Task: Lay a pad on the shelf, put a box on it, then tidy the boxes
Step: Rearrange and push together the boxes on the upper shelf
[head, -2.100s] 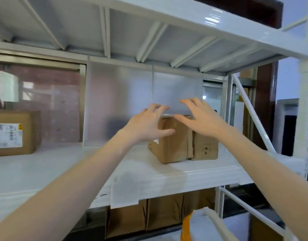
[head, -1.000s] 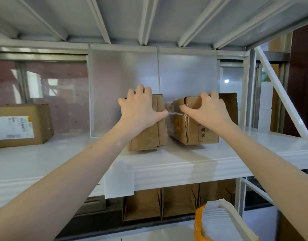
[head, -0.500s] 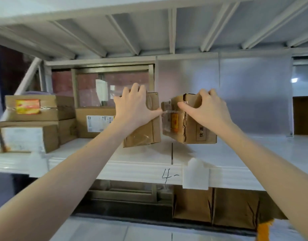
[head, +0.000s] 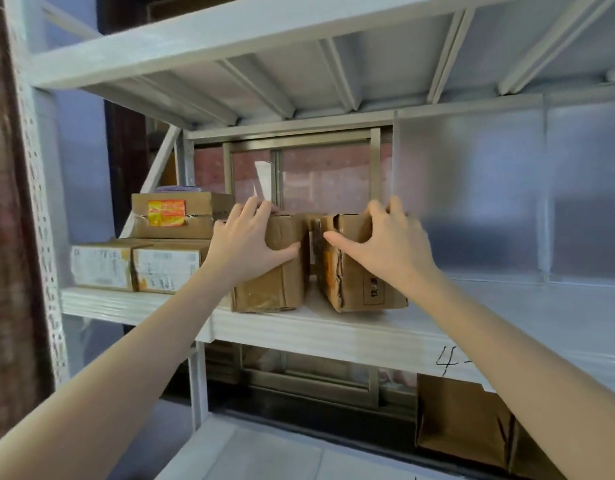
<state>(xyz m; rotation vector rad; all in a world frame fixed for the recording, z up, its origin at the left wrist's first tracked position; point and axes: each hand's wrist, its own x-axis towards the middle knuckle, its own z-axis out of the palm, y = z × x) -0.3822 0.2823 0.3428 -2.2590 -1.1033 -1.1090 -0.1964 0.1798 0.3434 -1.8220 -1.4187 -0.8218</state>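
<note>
Two small brown cardboard boxes stand side by side on the white metal shelf (head: 334,332), a narrow gap between them. My left hand (head: 247,242) grips the top front corner of the left box (head: 275,292). My right hand (head: 392,244) holds the top of the right box (head: 361,289), which is torn along its front edge and carries an orange sticker. Both boxes rest on the shelf near its front edge. A translucent grey pad (head: 507,188) stands upright against the back of the shelf to the right.
Left of my hands lie two flat boxes with white labels (head: 136,268), and another box with an orange label (head: 174,216) is stacked on them. A white upright post (head: 39,188) borders the left end. More cardboard boxes (head: 462,420) sit on the lower level.
I have carried both small boxes leftward along the shelf, one in each hand. They now rest on the shelf beside the stacked labelled boxes at the left end.
</note>
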